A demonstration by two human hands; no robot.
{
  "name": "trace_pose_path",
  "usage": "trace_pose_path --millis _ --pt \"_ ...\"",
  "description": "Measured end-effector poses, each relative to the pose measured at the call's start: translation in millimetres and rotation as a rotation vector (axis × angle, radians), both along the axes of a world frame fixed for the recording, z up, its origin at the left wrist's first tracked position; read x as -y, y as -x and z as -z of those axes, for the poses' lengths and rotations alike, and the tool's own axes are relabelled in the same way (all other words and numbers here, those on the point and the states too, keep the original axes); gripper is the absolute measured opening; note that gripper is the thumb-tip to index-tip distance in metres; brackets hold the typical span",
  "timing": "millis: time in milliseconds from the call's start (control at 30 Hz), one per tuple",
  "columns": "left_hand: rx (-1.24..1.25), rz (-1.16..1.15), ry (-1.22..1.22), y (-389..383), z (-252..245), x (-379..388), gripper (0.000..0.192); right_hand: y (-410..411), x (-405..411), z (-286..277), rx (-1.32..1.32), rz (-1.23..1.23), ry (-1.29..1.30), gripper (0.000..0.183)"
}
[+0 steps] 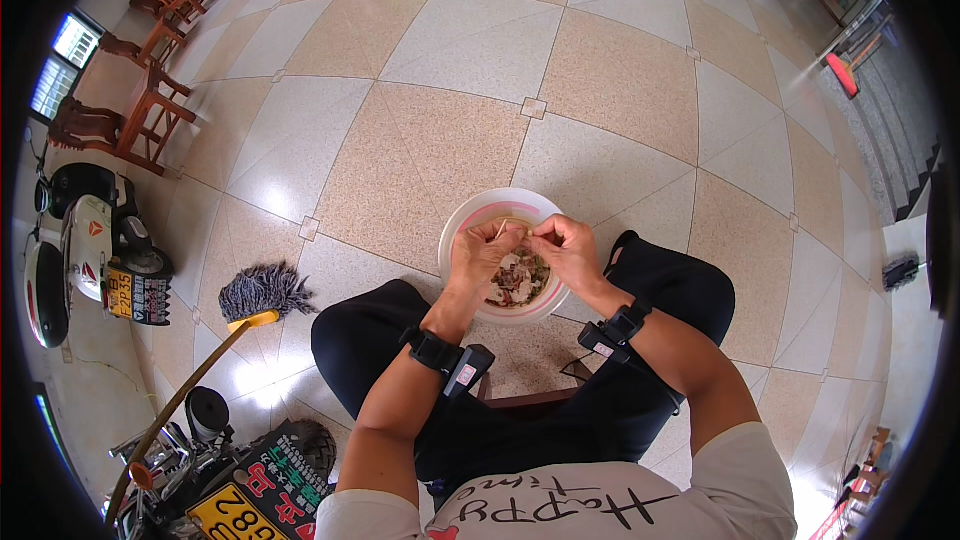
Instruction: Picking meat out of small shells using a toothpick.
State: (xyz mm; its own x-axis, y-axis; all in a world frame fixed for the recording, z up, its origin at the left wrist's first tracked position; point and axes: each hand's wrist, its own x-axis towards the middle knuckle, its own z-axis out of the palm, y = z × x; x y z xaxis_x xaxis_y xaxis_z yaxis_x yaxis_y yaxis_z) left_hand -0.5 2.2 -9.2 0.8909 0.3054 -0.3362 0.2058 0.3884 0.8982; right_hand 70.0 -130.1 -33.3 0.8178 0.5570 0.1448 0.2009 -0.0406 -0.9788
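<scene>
A white basin with a pink band (460, 221) stands low between the knees. Inside it lies a mix of pale, reddish and green bits (517, 277), too small to name. Above the basin's far half, my left hand (484, 249) and my right hand (564, 247) meet at the fingertips. Between them they pinch a small pale piece (529, 233) that I cannot name. A thin light strip shows at the left thumb. Each wrist wears a black strap with a small box.
A grey string mop (266, 291) lies left of the left knee, its long handle running toward a parked motorcycle (206, 412). Farther left stand a scooter (94, 240) and wooden chairs (142, 112). A red broom (842, 75) rests by steps (874, 142) at the right.
</scene>
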Motion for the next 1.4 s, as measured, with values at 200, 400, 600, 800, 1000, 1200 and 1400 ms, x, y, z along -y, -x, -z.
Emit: trace_pose_path --millis 200,400,600,800,1000,1200,1400 --pt "0.046 0.002 0.020 1 2 -2 0.009 -1 0 0 -0.019 -0.028 -0.025 0.008" --pt "0.045 -0.002 0.112 2 2 -3 0.009 0 -1 -5 -0.243 -0.144 -0.161 0.007" --pt "0.059 -0.003 0.150 3 -5 -4 0.009 0 -2 -12 -0.258 -0.185 -0.178 0.008" --pt "0.054 0.006 0.089 3 -2 -4 0.011 -1 -1 -10 -0.250 -0.183 -0.143 0.009" --pt "0.050 -0.006 0.092 1 -3 -2 0.012 -1 0 -10 -0.306 -0.163 -0.141 0.012" --pt "0.043 -0.026 0.117 0 0 -2 0.011 0 0 -8 -0.361 -0.153 -0.185 0.012" --pt "0.007 -0.040 0.110 -1 6 -3 0.011 -2 -1 -3 -0.449 -0.165 -0.260 0.012"
